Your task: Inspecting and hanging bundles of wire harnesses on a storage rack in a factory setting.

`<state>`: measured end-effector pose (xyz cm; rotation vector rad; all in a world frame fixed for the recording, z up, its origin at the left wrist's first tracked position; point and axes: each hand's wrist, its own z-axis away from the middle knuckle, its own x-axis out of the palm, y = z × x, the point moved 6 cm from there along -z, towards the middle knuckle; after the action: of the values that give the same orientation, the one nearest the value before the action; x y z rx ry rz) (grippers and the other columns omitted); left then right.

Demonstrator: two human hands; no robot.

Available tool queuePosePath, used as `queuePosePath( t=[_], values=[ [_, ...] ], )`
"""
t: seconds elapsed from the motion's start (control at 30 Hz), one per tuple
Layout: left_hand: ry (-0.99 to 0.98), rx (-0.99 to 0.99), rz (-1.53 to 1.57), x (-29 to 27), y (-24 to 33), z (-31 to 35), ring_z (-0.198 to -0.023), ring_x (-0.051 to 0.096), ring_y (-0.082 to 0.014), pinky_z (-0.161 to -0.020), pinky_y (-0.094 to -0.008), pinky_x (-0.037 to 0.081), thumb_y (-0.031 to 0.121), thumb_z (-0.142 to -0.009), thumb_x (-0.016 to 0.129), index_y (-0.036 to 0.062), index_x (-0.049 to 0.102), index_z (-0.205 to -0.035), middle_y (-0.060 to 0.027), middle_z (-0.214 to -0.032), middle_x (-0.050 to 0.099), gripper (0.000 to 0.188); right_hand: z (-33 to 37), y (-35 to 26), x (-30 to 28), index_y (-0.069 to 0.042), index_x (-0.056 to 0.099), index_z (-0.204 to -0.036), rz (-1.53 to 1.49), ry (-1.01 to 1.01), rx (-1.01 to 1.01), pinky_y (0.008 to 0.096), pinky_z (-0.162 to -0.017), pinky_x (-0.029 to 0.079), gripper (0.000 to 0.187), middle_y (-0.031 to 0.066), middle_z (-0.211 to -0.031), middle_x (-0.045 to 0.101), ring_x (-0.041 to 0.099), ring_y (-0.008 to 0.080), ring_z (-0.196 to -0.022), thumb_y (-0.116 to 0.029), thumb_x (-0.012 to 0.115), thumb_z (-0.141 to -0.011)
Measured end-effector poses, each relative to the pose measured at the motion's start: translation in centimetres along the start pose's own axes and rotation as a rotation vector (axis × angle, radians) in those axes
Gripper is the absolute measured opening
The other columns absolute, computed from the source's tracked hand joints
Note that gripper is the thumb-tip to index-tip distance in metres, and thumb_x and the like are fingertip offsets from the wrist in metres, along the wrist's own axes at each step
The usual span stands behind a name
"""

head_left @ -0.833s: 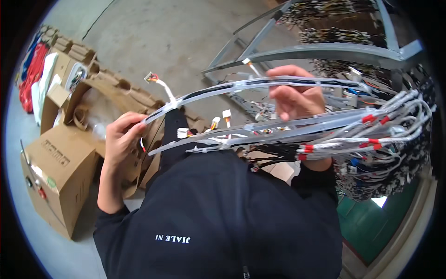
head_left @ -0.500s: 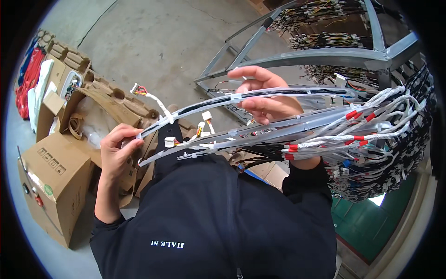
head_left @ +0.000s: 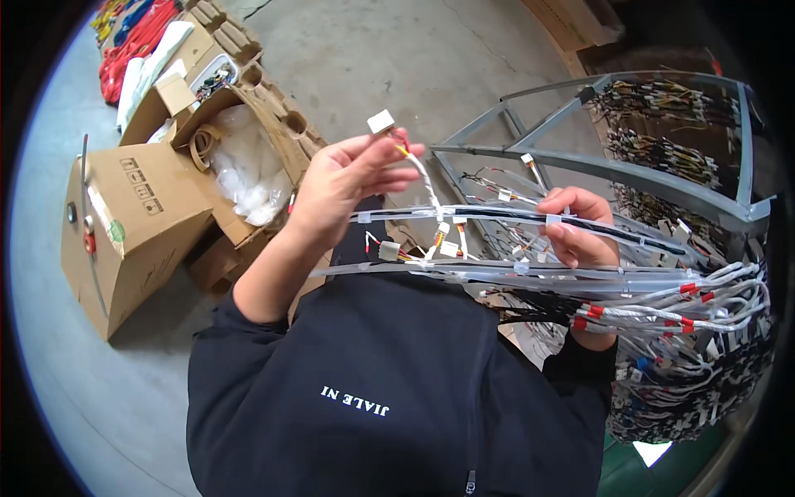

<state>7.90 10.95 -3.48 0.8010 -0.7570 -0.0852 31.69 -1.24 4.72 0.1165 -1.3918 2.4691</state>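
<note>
My left hand (head_left: 352, 182) is closed at a white plug connector (head_left: 381, 123), its thumb and fingers on the red and yellow wires just below the housing. A white-wrapped branch (head_left: 428, 180) runs from there down to a long wire harness (head_left: 497, 215) with black wires in a clear sleeve. Farther right, my right hand (head_left: 584, 228) pinches this harness between thumb and fingers by a small white clip. Below it, more sleeved harnesses (head_left: 489, 272) lie side by side with white connectors (head_left: 389, 251) on short coloured leads.
White cables with red bands (head_left: 662, 319) bunch at the right, above a dense mass of black-and-white harnesses (head_left: 687, 406). Behind stands a grey metal rack (head_left: 621, 170) hung with wiring. At the left are a cardboard box (head_left: 149, 224) and an open carton with clear plastic (head_left: 248, 178).
My left hand has left the harness's left end and risen to the branch connector. My right hand, open before, now pinches the sleeve. The whole view has shifted.
</note>
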Motion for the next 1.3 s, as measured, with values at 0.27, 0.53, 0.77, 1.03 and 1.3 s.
queuePosePath(
  t=[0.27,0.53,0.77,1.03,1.3],
  values=[
    [0.094,0.378,-0.095,0.5,2.1,1.0,-0.086,0.069,-0.0198,-0.069,-0.0268,0.053,0.007,-0.091,0.065,-0.0029,0.061,-0.119,-0.0161,-0.1,0.07,0.03,-0.2,-0.4,0.9,0.007,0.062,-0.1,0.01,-0.021,-0.018,0.0153,-0.038,0.03,0.025,0.0101,-0.087,0.056,0.042,0.0031,-0.047,-0.004,0.068,-0.079],
    [-0.5,0.219,0.014,1.9,2.4,0.8,-0.088,0.066,-0.0167,-0.078,-0.0269,0.055,0.0,-0.083,0.07,-0.003,0.068,-0.105,-0.0114,-0.095,0.067,0.022,-0.5,-0.2,1.1,0.007,0.063,-0.099,-0.036,-0.098,-0.012,0.0164,-0.038,0.03,0.024,0.0083,-0.081,0.057,0.042,0.0035,-0.044,-0.002,0.068,-0.078],
    [-0.4,0.362,-0.182,3.0,3.7,1.5,-0.077,0.063,-0.019,-0.069,-0.03,0.052,0.0,-0.067,0.083,-0.0005,0.071,-0.08,-0.0105,-0.079,0.067,0.018,-0.2,-0.3,1.2,0.007,0.064,-0.1,-0.021,-0.092,-0.022,0.0162,-0.039,0.03,0.025,0.0081,-0.081,0.057,0.041,0.0033,-0.046,-0.003,0.068,-0.078],
    [-0.431,0.703,-0.552,5.1,5.2,2.6,-0.076,0.064,-0.0191,-0.066,-0.0294,0.051,-0.006,-0.066,0.08,-0.0015,0.071,-0.081,-0.0099,-0.079,0.069,0.019,0.3,-0.8,0.9,0.005,0.064,-0.1,0.0,-0.061,-0.029,0.0165,-0.041,0.031,0.024,0.0063,-0.083,0.057,0.041,0.0027,-0.048,-0.003,0.069,-0.077],
    [-0.186,0.678,-0.45,2.4,5.5,3.4,-0.073,0.062,-0.0192,-0.067,-0.0292,0.05,-0.001,-0.067,0.08,-0.0005,0.068,-0.077,-0.0101,-0.079,0.065,0.015,-0.3,-1.1,0.9,0.003,0.064,-0.111,0.017,-0.258,-0.095,0.0214,-0.06,0.05,0.034,0.0051,-0.081,0.063,0.061,0.0095,-0.068,-0.01,0.075,-0.082]
  ],
)
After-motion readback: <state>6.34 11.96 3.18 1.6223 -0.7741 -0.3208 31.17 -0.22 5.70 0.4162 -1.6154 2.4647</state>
